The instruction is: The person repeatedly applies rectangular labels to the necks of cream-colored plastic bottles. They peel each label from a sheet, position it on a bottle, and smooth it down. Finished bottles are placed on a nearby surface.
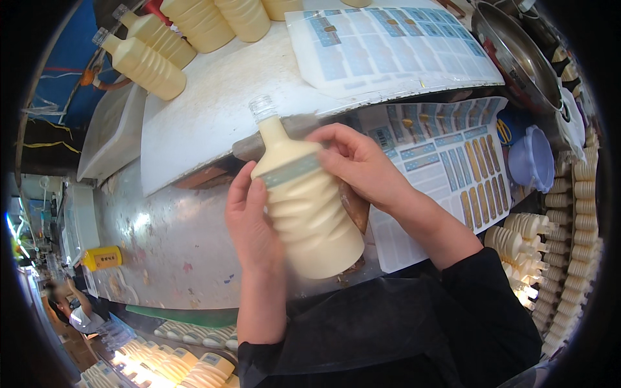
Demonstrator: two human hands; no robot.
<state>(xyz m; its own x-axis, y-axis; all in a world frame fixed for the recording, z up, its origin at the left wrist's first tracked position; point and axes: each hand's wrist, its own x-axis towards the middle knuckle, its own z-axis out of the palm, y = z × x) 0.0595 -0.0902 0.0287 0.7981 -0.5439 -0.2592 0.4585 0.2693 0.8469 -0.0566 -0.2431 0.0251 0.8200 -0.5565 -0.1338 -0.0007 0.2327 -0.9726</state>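
A cream bottle (314, 226) with spiral ridges and a clear threaded neck leans in front of me, tilted to the left. Across its shoulder runs a grey-blue label strip (289, 171). My left hand (251, 223) is at the left side of the bottle, thumb and fingers closed at the strip's left end. At the strip's other end, my right hand (352, 161) pinches with its thumb against the bottle's shoulder. Whether the strip is stuck down at its ends is hidden by my fingers. Just right of the bottle lies a sheet of labels (446, 174), partly under my right forearm.
Several cream bottles (152, 68) stand on the white board (213, 94) at the far left. More label sheets (388, 45) lie behind. A purple bucket (532, 158), a metal pan (521, 55) and stacked bottles are at right. A yellow container (103, 258) and a person (81, 313) are at left.
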